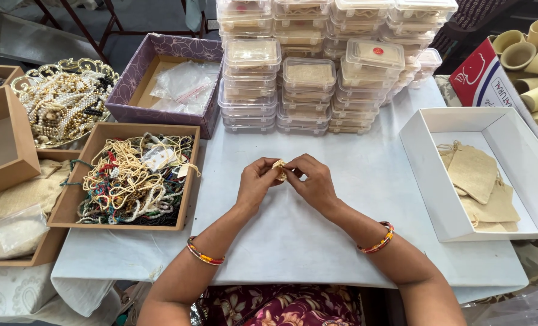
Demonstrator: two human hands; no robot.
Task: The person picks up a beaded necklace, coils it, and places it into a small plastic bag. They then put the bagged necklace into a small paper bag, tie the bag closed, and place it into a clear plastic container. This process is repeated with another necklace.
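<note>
Head view: both hands meet over the white table, w/ a small gold-coloured jewellery piece pinched between them, just above the cloth, mid-table, in front of the stacked clear lidded boxes. Left hand has thumb + fingertips closed on the piece's left side; right hand closed on its right side, fingers curled over the top. Both grips tight, no gap showing, so the piece is clamped from both sides (its exact shape is too small to tell). To do this well, I'd judge: keep it low over the table so a slip doesn't send it far, hold w/ fingertips only, one hand steadying while the other works, no twisting hard on thin metal. Around: wooden tray of mixed bead strands near the left forearm, purple box w/ plastic bags behind it, white box holding jute pouches well apart to the right. Striped bangles on both wrists.
</note>
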